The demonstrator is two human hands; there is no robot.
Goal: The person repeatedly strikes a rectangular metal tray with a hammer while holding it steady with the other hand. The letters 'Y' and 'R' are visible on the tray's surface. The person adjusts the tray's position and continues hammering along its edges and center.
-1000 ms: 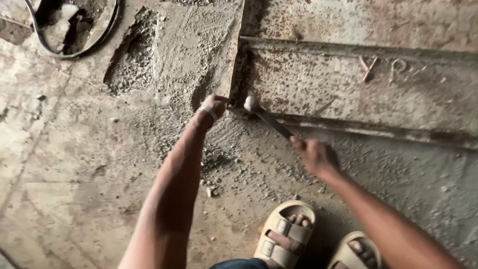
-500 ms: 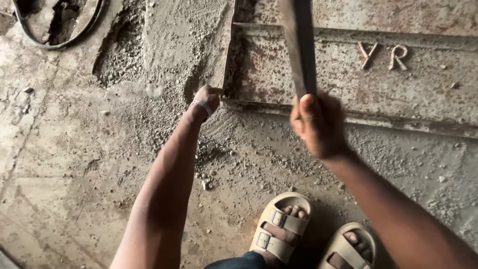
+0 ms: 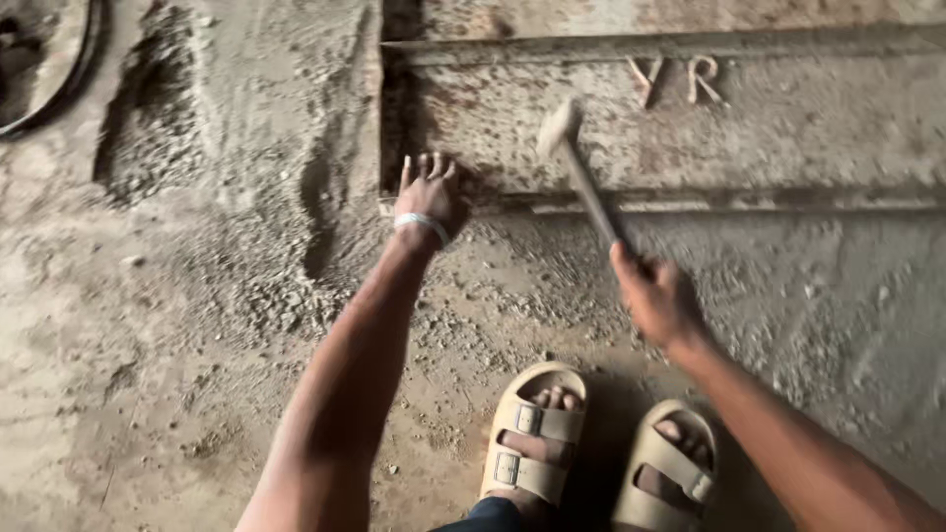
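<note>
Rusty metal frame (image 3: 788, 128) now bore left hand (image 3: 426, 197), fingers spread flat at its corner. Right hand (image 3: 652, 300), grip closed on hammer (image 3: 583, 177), had swung it down from upright.

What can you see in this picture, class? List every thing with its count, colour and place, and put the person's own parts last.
hammer: one, pale head on a dark handle, raised over the slab at centre.
concrete slab: one, grey-brown with raised edges and embossed letters, top right.
loose rubble: many bits, grey, on the ground left of centre.
round pan: one, dark rim, cut off at top left.
sandals: two, beige, bottom centre.
wristband: one, white, left wrist.
left hand: one, fingers spread at the slab's lower left corner.
right hand: one, gripping the hammer handle.
</note>
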